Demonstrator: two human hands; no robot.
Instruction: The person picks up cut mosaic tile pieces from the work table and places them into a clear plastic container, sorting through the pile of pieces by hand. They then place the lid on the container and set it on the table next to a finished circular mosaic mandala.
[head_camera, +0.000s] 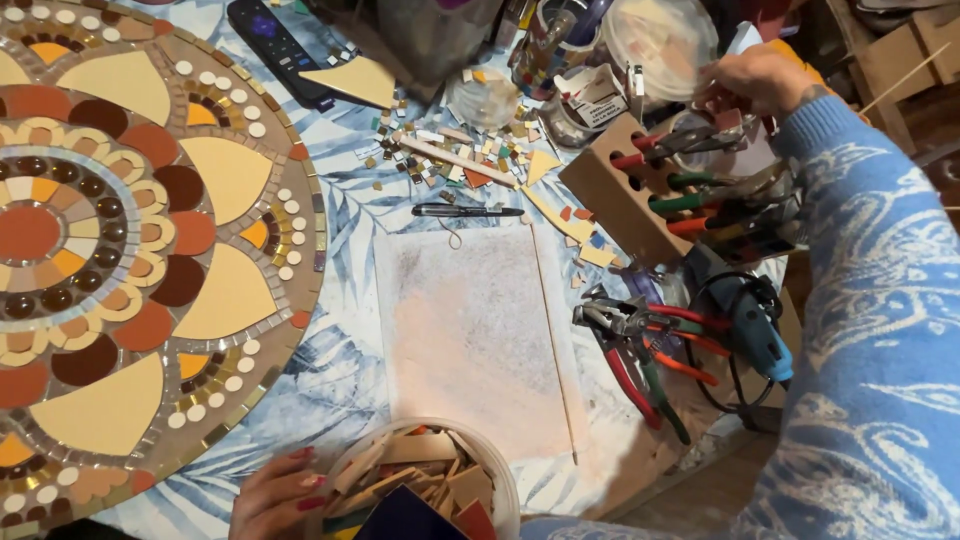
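The round mosaic (130, 250) at the table's left edge looks nearly fully tiled, while the left hand (275, 495) steadies the tub of tile pieces (425, 480) at the near edge and the right hand (755, 80) reaches among tools at the far right corner, its grip unclear.

Right hand (755, 78) extended far, fingers curled; left hand (275, 495) near, curled.

open dusty board (470, 330) mid-table, round mosaic (120, 250) blocking left, pliers (640, 360) and tool rack (640, 190) crowding right
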